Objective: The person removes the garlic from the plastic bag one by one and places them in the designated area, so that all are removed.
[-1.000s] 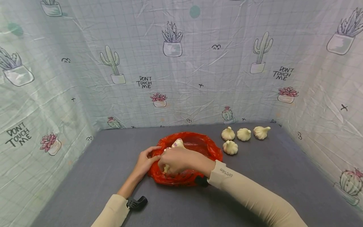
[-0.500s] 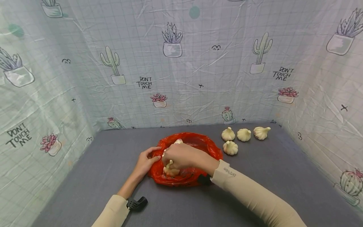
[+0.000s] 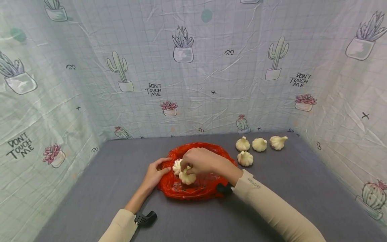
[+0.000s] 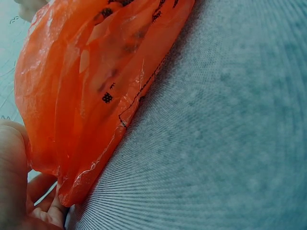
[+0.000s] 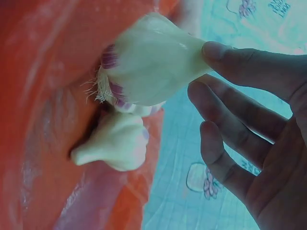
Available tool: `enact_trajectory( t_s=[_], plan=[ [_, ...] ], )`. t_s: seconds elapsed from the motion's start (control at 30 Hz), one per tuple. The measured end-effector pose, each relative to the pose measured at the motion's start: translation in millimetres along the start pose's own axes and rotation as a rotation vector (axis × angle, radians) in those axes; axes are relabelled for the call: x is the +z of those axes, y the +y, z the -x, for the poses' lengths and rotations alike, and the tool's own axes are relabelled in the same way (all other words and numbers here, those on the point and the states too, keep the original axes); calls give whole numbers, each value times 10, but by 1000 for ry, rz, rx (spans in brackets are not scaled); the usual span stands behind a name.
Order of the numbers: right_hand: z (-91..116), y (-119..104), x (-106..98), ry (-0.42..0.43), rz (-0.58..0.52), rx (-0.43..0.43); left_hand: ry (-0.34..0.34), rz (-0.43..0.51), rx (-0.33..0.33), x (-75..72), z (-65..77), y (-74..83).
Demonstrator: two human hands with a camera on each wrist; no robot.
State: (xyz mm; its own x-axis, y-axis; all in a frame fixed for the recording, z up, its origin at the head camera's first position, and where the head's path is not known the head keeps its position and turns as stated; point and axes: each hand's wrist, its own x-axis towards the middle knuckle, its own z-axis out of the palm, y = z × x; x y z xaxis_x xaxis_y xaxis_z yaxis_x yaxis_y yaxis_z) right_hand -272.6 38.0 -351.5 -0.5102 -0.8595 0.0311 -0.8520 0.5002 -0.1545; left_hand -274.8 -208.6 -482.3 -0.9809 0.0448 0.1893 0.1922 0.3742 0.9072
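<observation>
At the head view's lower centre, the right hand (image 3: 199,160) pinches a garlic bulb (image 3: 187,178) by its stem over the red bag (image 3: 193,193). The left hand (image 3: 154,172) grips the bag's left rim, another bulb (image 3: 177,167) between both hands.

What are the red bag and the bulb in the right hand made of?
Red bag: apparently thin, glossy plastic film, judging by crinkles, highlights, translucency.
Bulb in right hand: probably real garlic, smooth skin with slight sheen; root fibres and purple patches suggest it, though imitation remains possible.
</observation>
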Motion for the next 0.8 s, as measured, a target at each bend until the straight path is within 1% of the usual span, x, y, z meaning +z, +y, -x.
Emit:
enact_trajectory(
  t_s=[0.13, 0.43, 0.67, 0.8],
  plan=[
    [67, 27, -51, 32, -33, -6, 4, -7, 11, 2, 14, -1],
    [220, 94, -152, 88, -63, -15, -1, 27, -35, 10, 27, 2],
    [359, 158, -212, 129, -94, 2, -7, 49, -40, 15, 26, 18],
    [437, 214, -237, 173, -124, 12, -13, 51, -36, 14, 22, 29]
  ],
)
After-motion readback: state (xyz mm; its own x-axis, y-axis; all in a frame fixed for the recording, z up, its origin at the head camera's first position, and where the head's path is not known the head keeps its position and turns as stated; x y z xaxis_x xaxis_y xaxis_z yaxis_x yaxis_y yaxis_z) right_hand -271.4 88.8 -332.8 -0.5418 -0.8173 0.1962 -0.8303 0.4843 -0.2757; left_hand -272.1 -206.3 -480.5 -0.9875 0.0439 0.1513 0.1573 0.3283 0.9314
